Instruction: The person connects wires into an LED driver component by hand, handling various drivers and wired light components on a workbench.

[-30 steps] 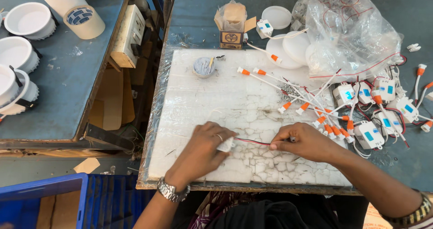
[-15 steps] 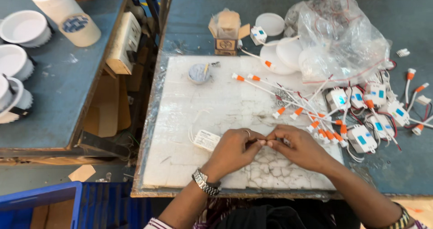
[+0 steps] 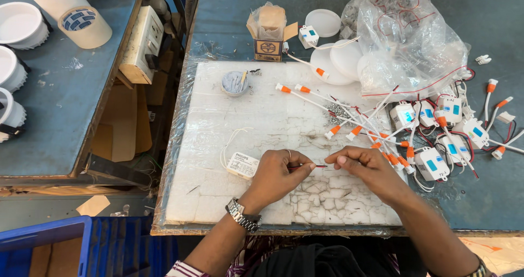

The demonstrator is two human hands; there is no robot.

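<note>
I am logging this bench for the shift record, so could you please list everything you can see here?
Red wire: one, red, pinched between both hands.
Small white module: one, white, on the foam board by the left hand.
Foam board: one, white, cracked, under plastic film on the blue table.
Wired modules: a heap, too tangled to count, white with blue labels and orange-tipped leads, right of the board.
Plastic bag: one, clear, upper right.
Round dish: one, grey, top of the board.
Cardboard box: one, brown, open, above the board.
White discs: three, by the bag.
Tape roll: one, white, on the left bench.
Left hand: wristwatch, ring.
Right hand: bare.
</note>
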